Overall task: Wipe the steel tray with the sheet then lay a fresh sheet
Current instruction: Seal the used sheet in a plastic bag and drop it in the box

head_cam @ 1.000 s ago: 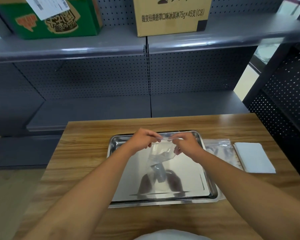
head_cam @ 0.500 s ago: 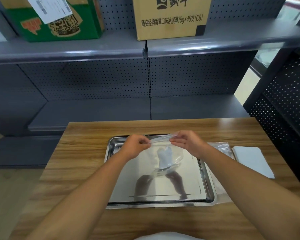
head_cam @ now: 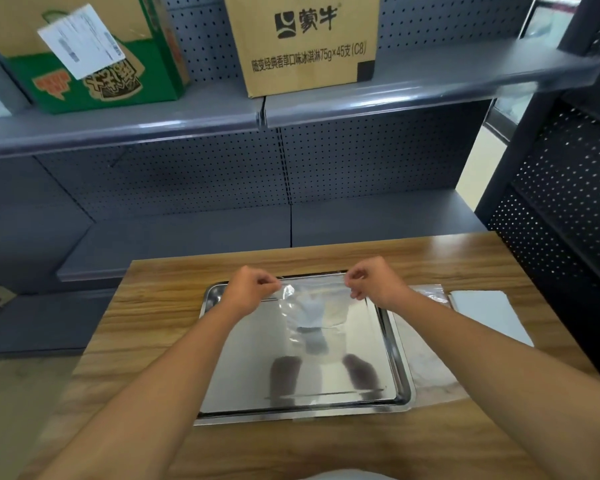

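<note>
The rectangular steel tray (head_cam: 243, 375) lies in the middle of the wooden counter (head_cam: 160, 306), its long side toward me. Above its far edge I hold a thin clear plastic sheet (head_cam: 314, 317) stretched between both hands: my left hand (head_cam: 251, 289) pinches one top corner, my right hand (head_cam: 374, 284) the other, fingers curled shut on it. The sheet hangs toward the tray. A flat white stack (head_cam: 488, 315) rests near the counter's right edge, with crinkled clear plastic (head_cam: 426, 362) between it and the tray.
</note>
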The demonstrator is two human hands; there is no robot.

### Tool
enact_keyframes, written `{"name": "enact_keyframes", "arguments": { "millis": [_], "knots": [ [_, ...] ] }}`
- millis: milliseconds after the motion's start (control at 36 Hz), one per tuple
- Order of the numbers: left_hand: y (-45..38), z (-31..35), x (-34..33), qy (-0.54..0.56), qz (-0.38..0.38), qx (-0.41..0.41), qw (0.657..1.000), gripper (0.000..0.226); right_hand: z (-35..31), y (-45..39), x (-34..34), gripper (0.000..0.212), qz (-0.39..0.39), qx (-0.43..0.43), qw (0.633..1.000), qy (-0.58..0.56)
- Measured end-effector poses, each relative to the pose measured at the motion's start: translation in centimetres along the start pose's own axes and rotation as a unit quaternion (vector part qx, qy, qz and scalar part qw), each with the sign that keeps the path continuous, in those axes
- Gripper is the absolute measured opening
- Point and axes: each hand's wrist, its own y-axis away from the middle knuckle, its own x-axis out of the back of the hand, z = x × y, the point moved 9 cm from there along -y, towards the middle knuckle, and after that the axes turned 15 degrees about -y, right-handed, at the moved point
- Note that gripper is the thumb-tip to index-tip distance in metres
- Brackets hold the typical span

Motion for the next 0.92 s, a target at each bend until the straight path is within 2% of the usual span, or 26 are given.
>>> {"name": "enact_keyframes", "arguments": {
  "millis": [83,139,222,278,389,444,500,583,611,694,778,917],
  "knots": [
    [0.4,0.8,-0.9,-0.015,-0.027,-0.017,0.999,0.011,0.0,0.6,0.2,0.013,-0.006,0.01,0.999,0.043],
    [0.9,1.6,-1.7,-0.029,-0.043,-0.032,0.998,0.005,-0.1,1.0,0.3,0.014,0.0,0.015,0.998,0.053],
    [1.5,3.4,-2.8,-0.072,-0.047,-0.067,0.994,0.032,-0.9,1.4,0.1,0.015,-0.005,0.038,0.995,0.087],
    [1.9,5.1,-3.0,-0.118,-0.018,-0.087,0.989,0.043,-1.5,1.8,-0.2,0.014,-0.018,0.055,0.992,0.112],
    [2.2,7.7,-3.1,-0.215,0.037,-0.099,0.971,0.087,-2.8,2.7,-0.4,0.013,-0.037,0.092,0.983,0.157],
    [2.4,8.9,-3.6,-0.225,0.029,-0.126,0.966,0.095,-3.4,3.0,-0.3,0.012,-0.036,0.112,0.976,0.182],
    [2.6,10.2,-3.7,-0.222,0.029,-0.154,0.962,0.079,-3.9,3.3,0.0,0.012,-0.034,0.131,0.972,0.193],
    [3.2,12.0,-3.0,-0.165,0.055,-0.181,0.968,0.027,-4.3,3.7,0.5,0.012,-0.027,0.153,0.971,0.183],
    [3.3,12.1,-2.9,-0.137,0.052,-0.17,0.975,0.017,-4.4,3.8,0.6,0.012,-0.025,0.162,0.97,0.181],
    [3.7,12.4,-2.8,-0.11,0.042,-0.144,0.983,0.013,-4.8,3.9,0.7,0.009,-0.03,0.197,0.957,0.213],
    [4.1,13.2,-2.7,-0.108,0.034,-0.142,0.983,0.013,-4.6,3.9,0.5,0.018,-0.046,0.203,0.941,0.267],
    [4.5,14.2,-2.4,-0.106,0.021,-0.151,0.983,0.014,-5.4,4.5,0.7,0.019,-0.026,0.236,0.939,0.25]
  ]
}}
